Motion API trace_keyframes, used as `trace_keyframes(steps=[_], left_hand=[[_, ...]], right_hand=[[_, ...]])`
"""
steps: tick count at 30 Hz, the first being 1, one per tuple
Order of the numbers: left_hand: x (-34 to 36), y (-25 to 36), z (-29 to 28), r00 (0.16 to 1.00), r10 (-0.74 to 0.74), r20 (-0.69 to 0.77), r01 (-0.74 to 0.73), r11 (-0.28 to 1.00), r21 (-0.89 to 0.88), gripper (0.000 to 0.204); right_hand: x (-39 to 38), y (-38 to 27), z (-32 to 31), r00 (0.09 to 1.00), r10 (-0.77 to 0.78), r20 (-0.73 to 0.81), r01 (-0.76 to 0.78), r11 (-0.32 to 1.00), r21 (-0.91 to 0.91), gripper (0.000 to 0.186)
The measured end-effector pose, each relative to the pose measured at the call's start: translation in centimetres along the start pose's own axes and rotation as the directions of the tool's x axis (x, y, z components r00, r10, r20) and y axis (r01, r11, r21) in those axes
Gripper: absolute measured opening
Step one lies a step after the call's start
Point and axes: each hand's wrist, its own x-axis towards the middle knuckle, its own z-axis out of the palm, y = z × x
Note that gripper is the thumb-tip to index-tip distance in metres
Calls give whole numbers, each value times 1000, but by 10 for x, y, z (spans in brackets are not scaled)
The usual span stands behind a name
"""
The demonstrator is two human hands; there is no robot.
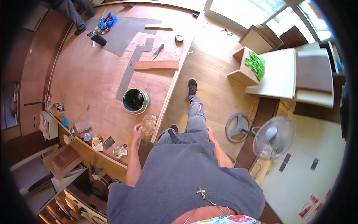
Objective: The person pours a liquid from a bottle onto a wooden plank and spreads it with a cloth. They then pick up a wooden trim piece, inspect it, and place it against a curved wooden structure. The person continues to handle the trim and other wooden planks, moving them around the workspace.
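Note:
My left hand point(138, 131) hangs over the near edge of the large wooden workbench point(100, 78). Its fingers look curled in, and nothing shows in them. Just right of it lies a crumpled brownish wrapping point(149, 125); I cannot tell whether they touch. Beyond stands a bucket point(136, 101) with a pale rim and dark contents. By my right thigh is my right hand point(212, 135), its fingers mostly hidden. A reddish wood strip point(156, 65), a putty-knife-like tool point(157, 51) and a tape measure point(179, 39) lie farther up the bench.
A standing fan point(274, 137) and a grey steering-wheel-shaped base point(238, 127) are on my right. Cabinet panels point(278, 72) with a green cloth point(255, 64) stand beyond. A black bottle point(97, 38) is far left, near another person's legs point(71, 15). Crumpled papers point(119, 151) line the bench's left edge.

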Motion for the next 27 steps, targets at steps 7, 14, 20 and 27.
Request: trace_keyframes(steps=[7, 14, 20, 27], left_hand=[[-69, -10, 88, 765, -540, -351, 380, 818, -431, 34], [-141, 98, 207, 690, -671, -270, 498, 712, -495, 48], [-162, 166, 279, 481, -815, -323, 487, 555, -674, 52], [-205, 200, 405, 344, -907, -244, 446, 386, -808, 40]], right_hand=[[204, -133, -32, 850, 26, 526, 387, 646, -658, 30], [512, -477, 31, 873, -137, 468, 487, 221, -845, 26], [671, -686, 218, 550, -593, 588, 811, 208, -547, 29], [677, -690, 369, 604, -357, 713, 708, -171, -685, 77]])
